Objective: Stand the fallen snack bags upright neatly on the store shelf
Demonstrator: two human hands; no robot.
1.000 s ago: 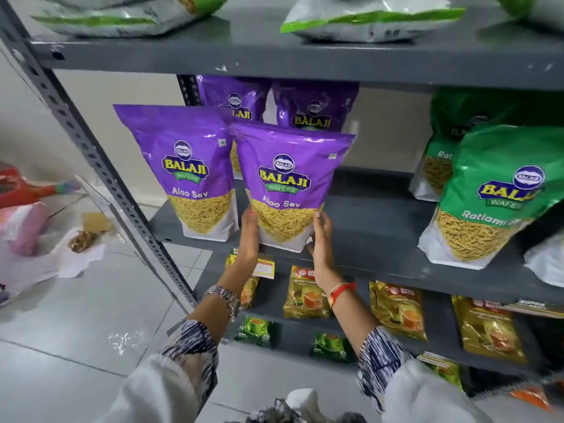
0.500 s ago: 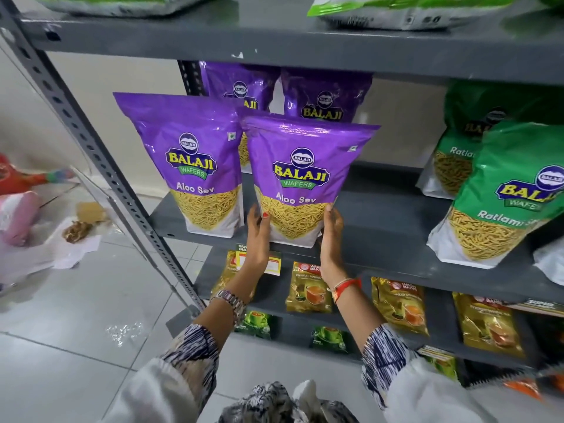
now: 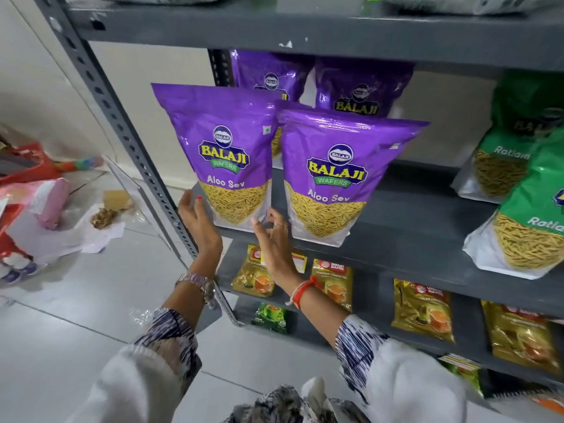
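Two purple Aloo Sev snack bags stand upright side by side at the front of the grey middle shelf (image 3: 412, 230): the left bag (image 3: 225, 154) and the right bag (image 3: 335, 178). Two more purple bags (image 3: 271, 77) stand behind them. My left hand (image 3: 197, 222) is spread open just left of the left bag's lower edge. With its fingers loosely apart, my right hand (image 3: 271, 236) sits at the gap between the two front bags, fingertips at the left bag's bottom right corner. Neither hand grips a bag.
Green Ratlami Sev bags (image 3: 531, 221) stand at the shelf's right end. Gold tea packets (image 3: 421, 309) lie on the lower shelf. The perforated steel post (image 3: 122, 123) runs just left of my left hand. Bags and scraps (image 3: 45, 203) litter the floor at left.
Both hands have let go of the right purple bag, which now stands by itself. They have shifted left and now flank the lower part of the left purple bag.
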